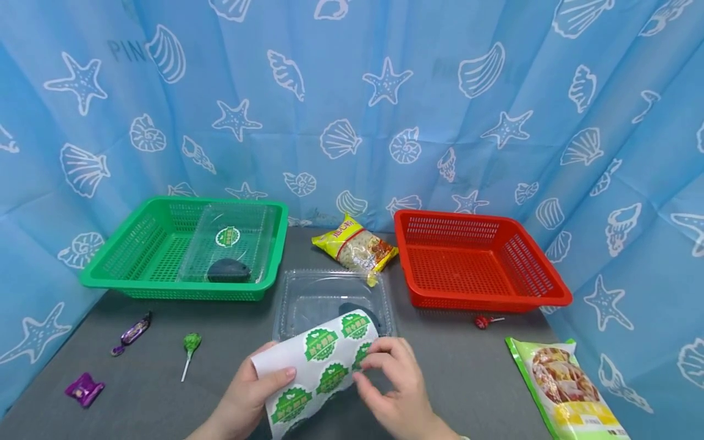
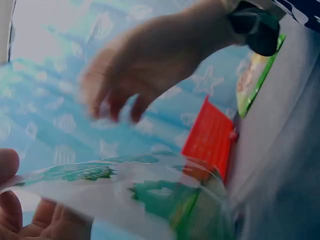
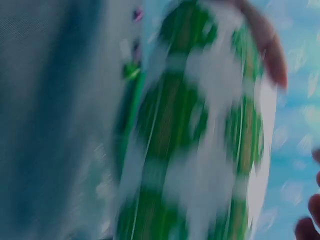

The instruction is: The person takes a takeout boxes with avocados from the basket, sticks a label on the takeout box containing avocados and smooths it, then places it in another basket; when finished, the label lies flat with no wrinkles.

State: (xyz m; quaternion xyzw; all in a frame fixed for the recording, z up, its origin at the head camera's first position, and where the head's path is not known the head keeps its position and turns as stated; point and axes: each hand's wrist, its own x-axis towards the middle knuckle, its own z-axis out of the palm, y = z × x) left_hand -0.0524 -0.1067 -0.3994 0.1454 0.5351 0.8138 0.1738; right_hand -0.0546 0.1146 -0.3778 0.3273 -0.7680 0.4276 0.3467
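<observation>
A curled white sheet of green round stickers (image 1: 332, 377) is held at its left edge by my left hand (image 1: 250, 391), thumb on top, fingers behind. Close to the sheet's right edge is my right hand (image 1: 398, 385), its fingers loosely bent. In the left wrist view, a gap shows between the right hand (image 2: 145, 70) and the sheet (image 2: 125, 190). The sheet (image 3: 200, 125) fills much of the blurred right wrist view. Behind it lies a clear plastic box (image 1: 308, 299) with a dark object (image 1: 360, 310), partly hidden.
A green basket (image 1: 126, 285) at left holds a clear box with a green sticker (image 1: 227, 236) and a dark object (image 1: 228, 270). A red basket (image 1: 489, 300) stands right. Around are snack bags (image 1: 357, 244), (image 1: 572, 391), lollipops (image 1: 191, 342), (image 1: 482, 322) and wrapped candies (image 1: 85, 389), (image 1: 134, 331).
</observation>
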